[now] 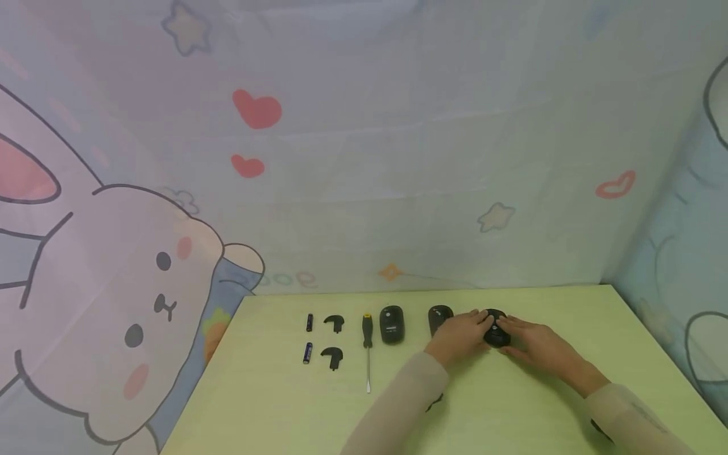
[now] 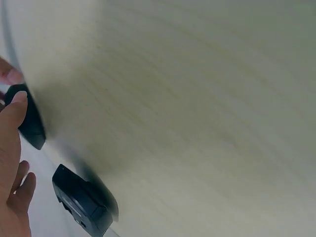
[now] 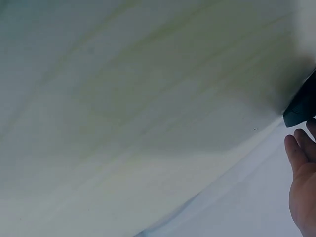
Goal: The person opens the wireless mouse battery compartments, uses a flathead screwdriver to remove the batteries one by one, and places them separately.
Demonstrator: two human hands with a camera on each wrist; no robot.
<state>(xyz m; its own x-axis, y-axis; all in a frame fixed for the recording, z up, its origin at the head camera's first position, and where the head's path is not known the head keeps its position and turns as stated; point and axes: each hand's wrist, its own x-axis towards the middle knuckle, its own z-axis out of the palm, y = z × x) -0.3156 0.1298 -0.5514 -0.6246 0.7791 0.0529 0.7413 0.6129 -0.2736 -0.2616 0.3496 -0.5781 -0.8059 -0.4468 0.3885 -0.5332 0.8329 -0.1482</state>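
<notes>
Both hands are at a black computer mouse (image 1: 497, 330) on the right part of the table. My left hand (image 1: 462, 335) grips its left side, the thumb (image 2: 19, 104) lying along the mouse in the left wrist view. From the right, my right hand (image 1: 543, 349) holds the other side, its fingers partly over the top. Only a corner of this mouse (image 3: 301, 106) shows in the right wrist view, beside the right hand's spread fingers. A second black mouse (image 1: 440, 314) sits just left of the left hand, which partly hides it in the head view.
Further left lie a third black mouse (image 1: 392, 325) and a flat-tip screwdriver (image 1: 367, 335) with a black and yellow handle. Beyond them are two black hook-shaped parts (image 1: 334, 323) and two small batteries (image 1: 309, 322). A printed cloth (image 1: 398, 158) hangs behind the pale table (image 1: 267, 404).
</notes>
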